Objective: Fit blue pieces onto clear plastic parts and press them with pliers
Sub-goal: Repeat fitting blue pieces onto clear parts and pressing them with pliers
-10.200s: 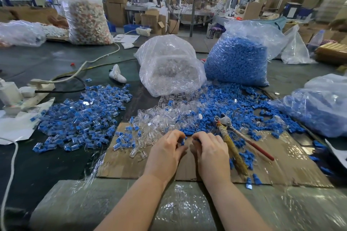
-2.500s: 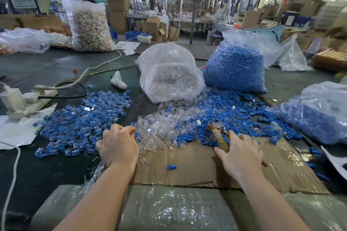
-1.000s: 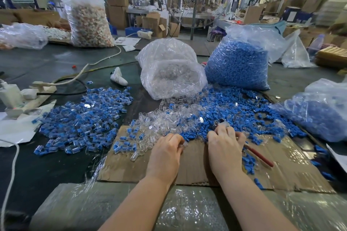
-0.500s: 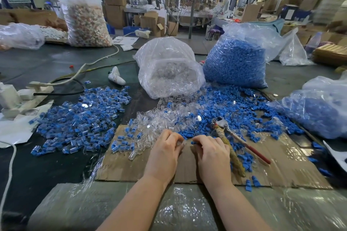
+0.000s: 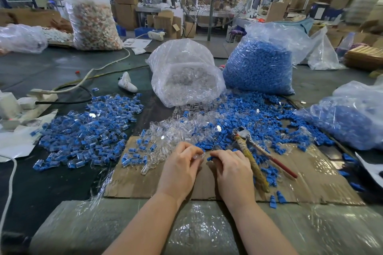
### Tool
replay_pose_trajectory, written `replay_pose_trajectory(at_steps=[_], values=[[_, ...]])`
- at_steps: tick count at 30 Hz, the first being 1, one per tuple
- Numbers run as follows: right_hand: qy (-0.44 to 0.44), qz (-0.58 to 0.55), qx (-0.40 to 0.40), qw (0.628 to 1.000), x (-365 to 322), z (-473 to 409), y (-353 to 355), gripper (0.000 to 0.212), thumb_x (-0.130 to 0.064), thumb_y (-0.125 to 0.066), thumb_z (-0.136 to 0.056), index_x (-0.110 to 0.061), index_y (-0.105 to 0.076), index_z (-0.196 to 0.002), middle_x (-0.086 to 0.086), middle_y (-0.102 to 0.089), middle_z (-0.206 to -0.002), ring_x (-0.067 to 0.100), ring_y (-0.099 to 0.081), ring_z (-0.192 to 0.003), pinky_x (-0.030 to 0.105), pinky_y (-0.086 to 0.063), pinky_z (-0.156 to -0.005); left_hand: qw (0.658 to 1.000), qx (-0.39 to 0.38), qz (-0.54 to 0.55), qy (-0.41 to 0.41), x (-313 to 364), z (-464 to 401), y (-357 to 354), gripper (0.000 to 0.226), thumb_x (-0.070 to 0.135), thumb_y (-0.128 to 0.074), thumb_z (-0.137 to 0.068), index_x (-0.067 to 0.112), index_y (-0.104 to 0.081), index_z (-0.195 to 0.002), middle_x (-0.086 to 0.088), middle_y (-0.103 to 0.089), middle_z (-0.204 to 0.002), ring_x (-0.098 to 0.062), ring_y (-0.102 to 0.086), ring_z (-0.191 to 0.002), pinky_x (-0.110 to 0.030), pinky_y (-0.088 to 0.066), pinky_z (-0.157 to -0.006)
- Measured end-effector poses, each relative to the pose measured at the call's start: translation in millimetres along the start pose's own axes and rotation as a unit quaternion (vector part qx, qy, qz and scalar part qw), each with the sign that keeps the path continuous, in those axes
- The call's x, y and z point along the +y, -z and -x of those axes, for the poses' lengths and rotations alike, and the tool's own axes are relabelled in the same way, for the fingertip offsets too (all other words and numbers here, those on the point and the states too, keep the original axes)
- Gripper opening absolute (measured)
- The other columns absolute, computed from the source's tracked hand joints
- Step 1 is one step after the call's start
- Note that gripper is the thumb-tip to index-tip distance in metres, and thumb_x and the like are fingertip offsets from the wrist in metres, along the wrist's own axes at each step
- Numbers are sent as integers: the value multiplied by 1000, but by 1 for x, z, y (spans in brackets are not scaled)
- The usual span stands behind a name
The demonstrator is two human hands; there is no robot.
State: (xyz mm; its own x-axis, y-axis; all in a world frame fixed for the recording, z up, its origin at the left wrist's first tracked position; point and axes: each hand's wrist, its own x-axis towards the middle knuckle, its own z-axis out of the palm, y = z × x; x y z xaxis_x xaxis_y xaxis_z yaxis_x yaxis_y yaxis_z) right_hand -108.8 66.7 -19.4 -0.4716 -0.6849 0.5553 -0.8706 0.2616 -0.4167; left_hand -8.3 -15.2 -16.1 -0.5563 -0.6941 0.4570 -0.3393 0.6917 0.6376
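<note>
We pinch a clear part (image 5: 196,156) in our left hand (image 5: 180,170) and a blue piece (image 5: 209,158) in our right hand (image 5: 232,170), close together for fitting; the pliers (image 5: 251,156) lie beside them.

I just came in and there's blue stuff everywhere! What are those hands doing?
A person is putting little parts together. The left hand pinches a clear plastic part, and the right hand holds a blue piece right up to it, above a cardboard sheet. The pliers lie untouched beside the right hand. A pile of finished pieces sits to the left, and loose blue pieces spill from the bags behind.
</note>
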Motion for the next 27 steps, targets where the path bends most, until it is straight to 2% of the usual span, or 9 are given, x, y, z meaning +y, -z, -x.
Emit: replay_pose_trajectory(at_steps=[3,8,12,17,21,27], values=[[8,-7,4,1000,0,0,1,13,-8,-71,-79,-13,-72,-91,-3,-70,-82,21,-60,-77,36,-46,-72,1000,-1,10,14,-1,0,0,15,19,-64,-86,14,-67,-100,9,-49,-95,-5,-57,-78,-13,-46,-79],[8,-17,3,1000,0,-1,2,12,-14,-74,-79,-14,-72,-90,-3,-70,-82,20,-60,-77,35,-46,-72,999,1,18,37,-2,1,1,19,12,-58,-90,17,-63,-107,15,-53,-94,1,-53,-84,0,-37,-76],[0,-40,5,999,-1,-1,3,6,-11,-70,-81,-15,-71,-85,-4,-69,-78,17,-58,-73,32,-44,-71,999,9,28,45,-2,0,1,17,6,-59,-88,16,-65,-100,12,-55,-94,-1,-55,-83,-1,-39,-77],[-5,-60,-5,998,-2,0,4,4,-14,-67,-85,-16,-66,-81,-6,-65,-73,14,-53,-71,32,-44,-69,998,6,39,50,-2,0,2,17,6,-64,-85,15,-68,-98,19,-52,-87,0,-57,-81,-1,-41,-77],[-4,-69,-15,997,-3,0,4,7,-18,-66,-86,-16,-64,-80,-5,-63,-73,14,-51,-72,31,-43,-69,997,-5,53,53,-2,-1,4,19,7,-65,-83,18,-69,-99,23,-53,-86,3,-58,-82,-7,-45,-79],[4,-66,-37,997,-3,0,4,9,-22,-64,-87,-18,-62,-79,-7,-61,-72,14,-48,-70,29,-40,-68,995,-10,74,63,-3,0,5,20,5,-64,-84,20,-70,-96,21,-56,-84,5,-57,-79,-3,-42,-75]])
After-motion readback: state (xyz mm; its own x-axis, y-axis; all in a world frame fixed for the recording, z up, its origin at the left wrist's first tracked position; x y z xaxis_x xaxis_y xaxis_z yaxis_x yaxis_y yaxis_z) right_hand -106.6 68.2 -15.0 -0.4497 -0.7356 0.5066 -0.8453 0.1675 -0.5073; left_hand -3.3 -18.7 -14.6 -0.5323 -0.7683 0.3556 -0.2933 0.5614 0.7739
